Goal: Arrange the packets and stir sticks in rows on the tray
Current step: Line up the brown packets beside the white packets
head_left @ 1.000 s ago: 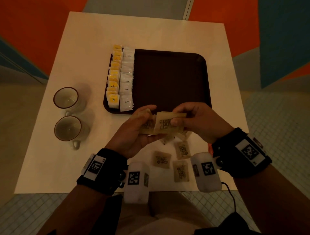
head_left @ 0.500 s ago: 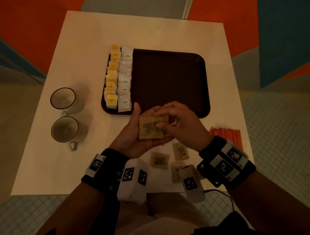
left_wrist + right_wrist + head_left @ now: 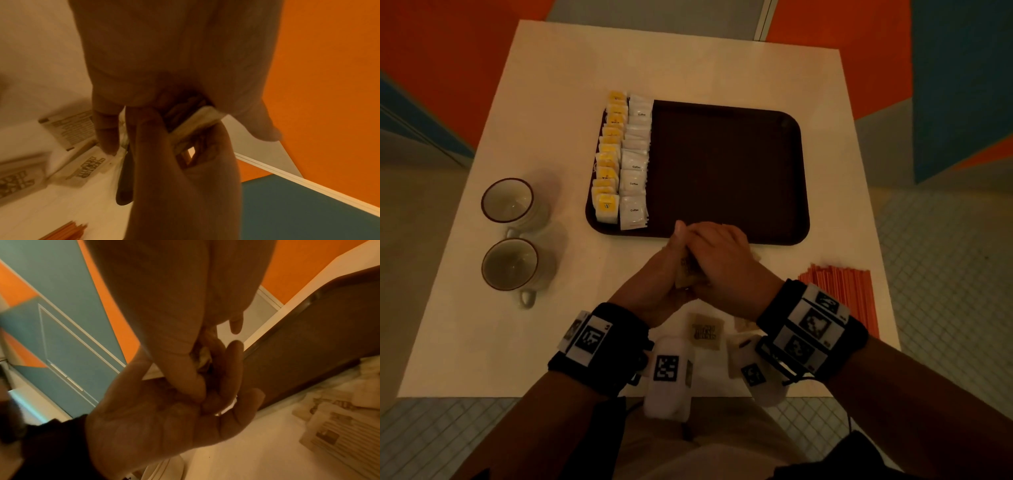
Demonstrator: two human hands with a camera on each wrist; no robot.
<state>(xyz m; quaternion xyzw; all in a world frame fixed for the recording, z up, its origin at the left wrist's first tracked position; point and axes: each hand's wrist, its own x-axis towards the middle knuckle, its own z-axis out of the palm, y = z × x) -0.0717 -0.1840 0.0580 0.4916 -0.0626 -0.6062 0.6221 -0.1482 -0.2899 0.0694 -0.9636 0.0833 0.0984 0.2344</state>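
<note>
Cups (image 3: 508, 233), two of them, stand one behind the other at the left of the counter (image 3: 558, 85). Next comes the dark tray (image 3: 726, 171), with a row of yellow packets (image 3: 607, 161) along its left edge and a row of white packets (image 3: 635, 164) just beside it; the remainder of the tray floor is bare. In front of the tray's near rim, the left hand (image 3: 654, 274) and right hand (image 3: 722, 260) are pressed together around a small stack of brown packets (image 3: 686, 274), the left fingers and thumb curled on one side and the right fingers wrapped over the other. More brown packets (image 3: 705, 330) lie loose on the counter between the wrists. At the far right, orange stir sticks (image 3: 842, 294) lie bunched near the counter's edge, off the tray.
</note>
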